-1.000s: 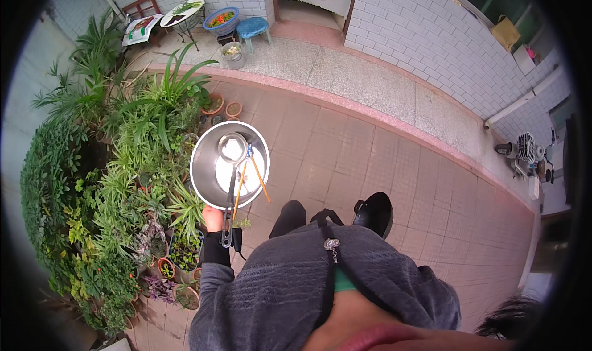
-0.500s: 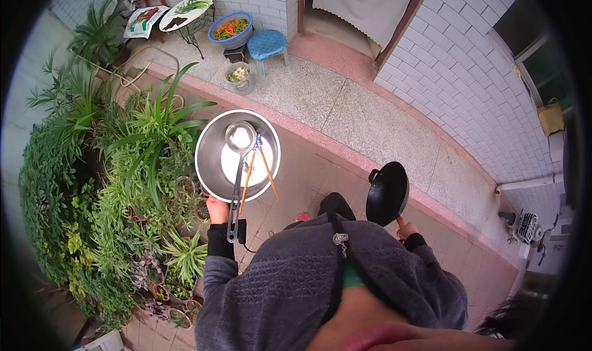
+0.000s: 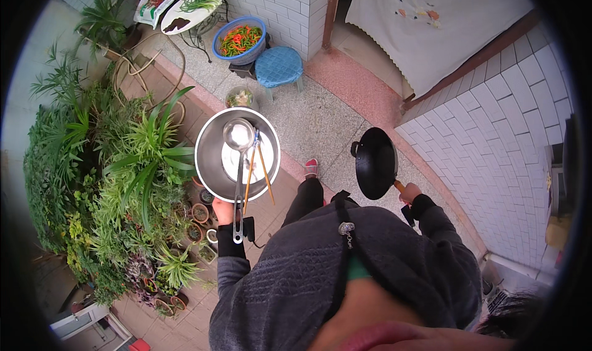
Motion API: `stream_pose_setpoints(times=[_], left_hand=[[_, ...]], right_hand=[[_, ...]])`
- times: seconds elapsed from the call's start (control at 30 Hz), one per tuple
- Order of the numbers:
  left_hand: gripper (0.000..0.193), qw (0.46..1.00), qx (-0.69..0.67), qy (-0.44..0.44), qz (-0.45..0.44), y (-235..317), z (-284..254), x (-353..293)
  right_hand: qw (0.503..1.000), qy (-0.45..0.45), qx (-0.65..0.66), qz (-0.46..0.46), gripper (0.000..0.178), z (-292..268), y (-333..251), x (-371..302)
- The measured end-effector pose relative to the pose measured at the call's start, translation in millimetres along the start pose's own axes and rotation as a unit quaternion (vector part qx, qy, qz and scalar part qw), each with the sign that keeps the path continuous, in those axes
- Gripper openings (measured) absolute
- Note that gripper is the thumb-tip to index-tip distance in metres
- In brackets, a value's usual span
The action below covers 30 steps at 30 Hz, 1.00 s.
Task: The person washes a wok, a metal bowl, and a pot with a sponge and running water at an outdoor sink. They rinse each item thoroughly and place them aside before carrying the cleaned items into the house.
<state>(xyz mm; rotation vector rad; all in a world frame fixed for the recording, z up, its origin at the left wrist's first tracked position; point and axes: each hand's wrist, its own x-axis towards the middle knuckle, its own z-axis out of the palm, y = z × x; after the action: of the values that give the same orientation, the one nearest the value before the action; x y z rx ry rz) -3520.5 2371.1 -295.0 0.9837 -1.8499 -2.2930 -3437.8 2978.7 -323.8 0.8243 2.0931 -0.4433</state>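
My left hand (image 3: 224, 211) grips the near rim of a deep steel pot (image 3: 209, 160); the pot hides part of the fingers. Inside the pot rest a metal ladle (image 3: 239, 135), its long handle hanging out over the near rim, and a pair of wooden chopsticks (image 3: 265, 171) whose ends also stick out. Out to the right, my right hand (image 3: 409, 192) is closed round the wooden handle of a black wok (image 3: 377, 163), which is held tilted over the raised walkway.
Dense potted plants (image 3: 132, 178) line the left. Ahead stand a blue stool (image 3: 279, 66), a blue basin of cut peppers (image 3: 240, 39), a bucket (image 3: 239, 97) and a small table (image 3: 203, 8). A step edge (image 3: 290, 177) crosses diagonally. A curtain (image 3: 425, 30) hangs in the doorway.
I have moved forward, and one foot is now on the raised walkway. The stool, basin and doorway appear closer. Both hands keep their hold; the wok has shifted slightly left and farther out.
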Motion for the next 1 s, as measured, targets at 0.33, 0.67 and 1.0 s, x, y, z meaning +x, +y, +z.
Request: stream_pose_setpoints(times=[0.33,0.67,1.0], left_hand=[[0.013,0.987,0.133,0.036,0.081,16.5,188.4,130.4],[0.013,0.986,0.079,0.126,0.069,31.3,345.4,145.7],[0.016,0.984,-0.043,0.164,0.047,15.8,471.0,146.7]], right_hand=[[0.931,0.121,-0.274,-0.208,0.019,-274.0,-184.3,158.9],[0.834,0.070,-0.353,-0.417,0.023,-474.0,-332.8,270.9],[0.726,0.030,-0.458,-0.512,0.021,-534.2,-441.8,358.6]])
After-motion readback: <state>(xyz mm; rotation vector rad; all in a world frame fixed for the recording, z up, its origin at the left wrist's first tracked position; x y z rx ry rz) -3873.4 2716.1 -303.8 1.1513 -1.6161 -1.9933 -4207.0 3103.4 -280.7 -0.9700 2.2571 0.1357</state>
